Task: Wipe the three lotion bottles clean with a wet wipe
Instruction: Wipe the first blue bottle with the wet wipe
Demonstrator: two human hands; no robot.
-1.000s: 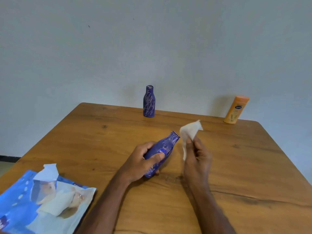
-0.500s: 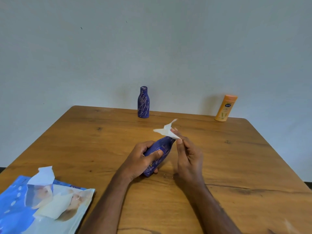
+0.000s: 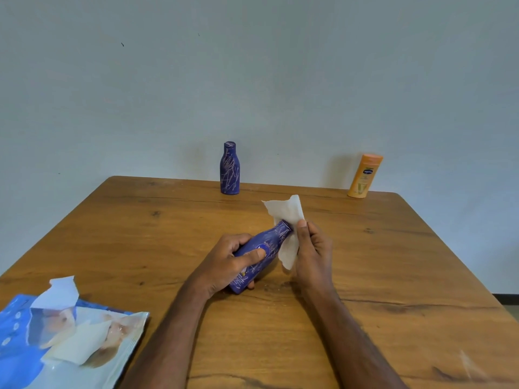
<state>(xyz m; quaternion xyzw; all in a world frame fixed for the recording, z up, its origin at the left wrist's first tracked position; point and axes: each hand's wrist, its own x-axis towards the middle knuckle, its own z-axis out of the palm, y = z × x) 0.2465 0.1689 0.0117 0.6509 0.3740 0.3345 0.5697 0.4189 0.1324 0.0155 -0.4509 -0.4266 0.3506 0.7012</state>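
Three bottles on table [image 3: 393, 262]: two blue, one orange. Left hand [image 3: 224, 265] clenched round tilted blue bottle [image 3: 259, 255] mid-table; right hand [image 3: 313, 255] pinching wipe [image 3: 289, 217] against its neck. Behind it, second blue [image 3: 229, 168] and orange [image 3: 364, 175] upright. One wipe pack [image 3: 64, 341] near-left.

Your work surface is a wooden table [image 3: 393, 262]. A scribbled blue bottle [image 3: 230, 168] and an orange bottle [image 3: 364, 176] stand upright at its far edge, well apart. A wipes pack [image 3: 70, 341] lies near-left.
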